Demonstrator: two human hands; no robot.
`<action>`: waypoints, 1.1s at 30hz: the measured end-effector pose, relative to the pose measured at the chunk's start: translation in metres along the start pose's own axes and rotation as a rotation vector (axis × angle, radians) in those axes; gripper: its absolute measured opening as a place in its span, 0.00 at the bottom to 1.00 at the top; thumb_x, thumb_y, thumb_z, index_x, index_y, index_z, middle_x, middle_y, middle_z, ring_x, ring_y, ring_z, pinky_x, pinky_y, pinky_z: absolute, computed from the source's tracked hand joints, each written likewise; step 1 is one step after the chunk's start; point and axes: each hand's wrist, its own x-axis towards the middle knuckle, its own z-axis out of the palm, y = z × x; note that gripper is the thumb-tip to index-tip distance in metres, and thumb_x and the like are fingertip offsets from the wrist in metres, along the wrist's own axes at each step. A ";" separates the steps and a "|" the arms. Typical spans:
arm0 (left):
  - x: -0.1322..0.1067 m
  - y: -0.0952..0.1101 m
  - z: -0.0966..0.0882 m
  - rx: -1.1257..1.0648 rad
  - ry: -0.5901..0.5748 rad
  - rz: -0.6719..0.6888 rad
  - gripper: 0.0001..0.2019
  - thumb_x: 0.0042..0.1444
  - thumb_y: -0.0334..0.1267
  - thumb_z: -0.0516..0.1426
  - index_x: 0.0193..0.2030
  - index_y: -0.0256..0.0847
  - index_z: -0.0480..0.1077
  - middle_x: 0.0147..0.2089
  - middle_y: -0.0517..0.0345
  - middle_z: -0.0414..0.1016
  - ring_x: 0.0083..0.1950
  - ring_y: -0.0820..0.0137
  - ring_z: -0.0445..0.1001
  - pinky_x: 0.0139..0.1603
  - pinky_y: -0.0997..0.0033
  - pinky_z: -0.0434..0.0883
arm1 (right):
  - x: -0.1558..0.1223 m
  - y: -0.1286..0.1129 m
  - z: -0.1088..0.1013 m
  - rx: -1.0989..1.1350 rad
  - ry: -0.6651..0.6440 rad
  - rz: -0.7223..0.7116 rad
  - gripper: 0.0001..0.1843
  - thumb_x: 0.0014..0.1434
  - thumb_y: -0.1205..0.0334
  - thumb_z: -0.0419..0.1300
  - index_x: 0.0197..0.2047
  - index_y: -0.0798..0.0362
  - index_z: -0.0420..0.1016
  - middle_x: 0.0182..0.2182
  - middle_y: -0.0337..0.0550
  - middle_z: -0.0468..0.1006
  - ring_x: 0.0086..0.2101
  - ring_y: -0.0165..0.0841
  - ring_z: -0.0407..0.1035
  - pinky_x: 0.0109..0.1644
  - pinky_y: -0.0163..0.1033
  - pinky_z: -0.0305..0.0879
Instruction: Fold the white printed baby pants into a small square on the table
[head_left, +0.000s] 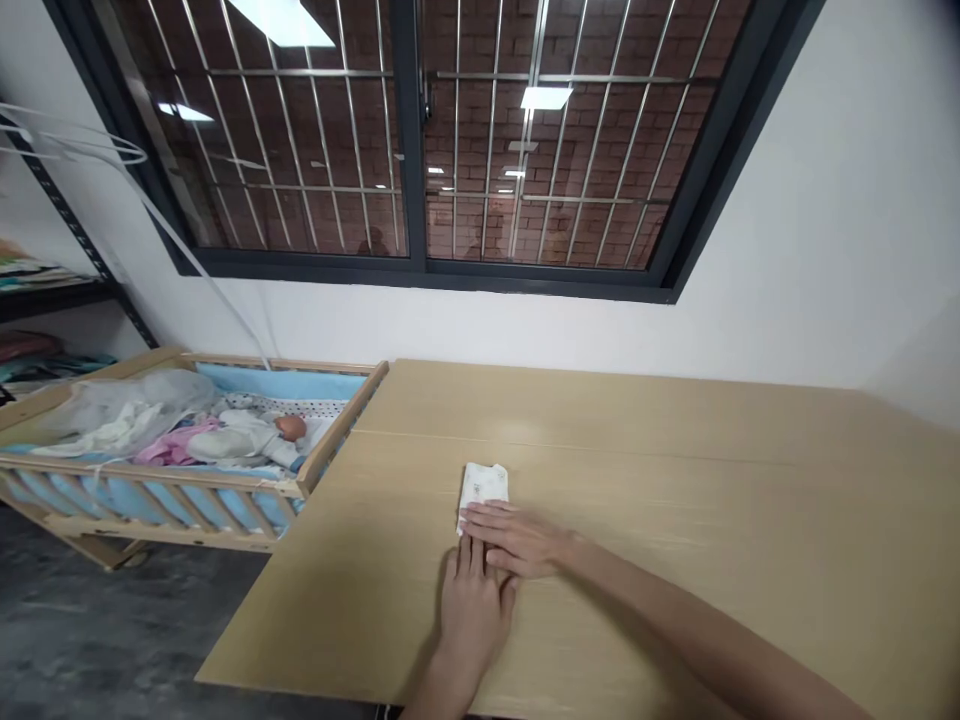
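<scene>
both hands lying flat, fingers open, gripping nothing. right hand (517, 540) pressing near edge of folded cloth (484, 492) on table (675, 500); left hand (472, 605) just behind, touching right. risk: cloth unfolding or sliding if pressure is easing unevenly. crib (187, 470) standing at left.

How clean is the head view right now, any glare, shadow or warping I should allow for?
Head view: ceiling lights mirror in the window, so the glass is glary; a soft sheen sits on the table behind the folded cloth; the hands cast only faint shadow; window frame and table edges splay from wide-angle distortion; focus is mildly soft throughout.
</scene>
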 end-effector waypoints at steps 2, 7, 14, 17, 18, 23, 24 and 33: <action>0.004 -0.002 -0.004 0.000 -0.062 -0.001 0.25 0.67 0.46 0.50 0.66 0.34 0.68 0.70 0.37 0.65 0.69 0.49 0.64 0.66 0.46 0.65 | -0.001 0.016 -0.002 0.037 0.036 0.064 0.31 0.76 0.47 0.47 0.77 0.47 0.49 0.73 0.43 0.50 0.72 0.41 0.43 0.76 0.53 0.35; 0.010 0.000 -0.008 -0.018 -0.182 -0.055 0.29 0.67 0.45 0.50 0.70 0.30 0.62 0.73 0.34 0.59 0.72 0.46 0.60 0.69 0.45 0.61 | 0.002 0.066 -0.019 0.142 0.191 0.272 0.30 0.74 0.41 0.50 0.73 0.40 0.58 0.72 0.32 0.54 0.71 0.40 0.45 0.77 0.52 0.35; 0.021 -0.008 -0.035 -0.104 -0.289 -0.046 0.26 0.69 0.45 0.49 0.69 0.33 0.63 0.72 0.39 0.62 0.71 0.51 0.62 0.70 0.49 0.59 | -0.001 0.083 -0.008 0.207 0.300 0.399 0.34 0.72 0.34 0.49 0.73 0.41 0.60 0.74 0.37 0.51 0.72 0.44 0.42 0.76 0.53 0.35; 0.039 -0.020 -0.056 -0.139 -0.284 -0.115 0.24 0.69 0.46 0.48 0.66 0.37 0.65 0.66 0.42 0.70 0.64 0.55 0.68 0.64 0.55 0.64 | -0.004 0.080 0.000 0.252 0.547 0.538 0.37 0.73 0.36 0.48 0.76 0.47 0.53 0.74 0.49 0.51 0.71 0.46 0.46 0.74 0.56 0.43; 0.047 -0.024 -0.061 -0.115 -0.285 -0.165 0.23 0.70 0.47 0.47 0.64 0.37 0.66 0.63 0.41 0.71 0.62 0.55 0.70 0.62 0.56 0.66 | -0.003 0.079 0.002 0.256 0.658 0.586 0.36 0.72 0.37 0.48 0.74 0.49 0.55 0.72 0.54 0.55 0.69 0.47 0.51 0.72 0.57 0.48; 0.085 -0.039 -0.056 0.003 -0.328 -0.354 0.24 0.71 0.48 0.45 0.54 0.29 0.71 0.53 0.33 0.74 0.57 0.50 0.73 0.56 0.55 0.68 | 0.007 0.078 0.014 0.254 0.913 0.645 0.22 0.67 0.43 0.54 0.46 0.54 0.76 0.45 0.53 0.75 0.44 0.44 0.72 0.53 0.50 0.69; 0.092 -0.041 -0.052 -0.004 -0.336 -0.365 0.24 0.71 0.48 0.45 0.54 0.28 0.70 0.53 0.31 0.74 0.56 0.50 0.74 0.55 0.54 0.69 | 0.010 0.077 0.016 0.262 0.902 0.638 0.21 0.66 0.44 0.55 0.43 0.54 0.76 0.40 0.50 0.76 0.40 0.43 0.72 0.50 0.48 0.70; 0.088 -0.003 -0.055 -0.286 -0.380 -0.245 0.17 0.71 0.40 0.44 0.51 0.38 0.71 0.49 0.45 0.79 0.50 0.62 0.78 0.49 0.66 0.70 | -0.006 0.018 0.018 0.280 0.901 0.505 0.10 0.61 0.51 0.59 0.37 0.48 0.68 0.33 0.42 0.70 0.35 0.42 0.67 0.41 0.46 0.68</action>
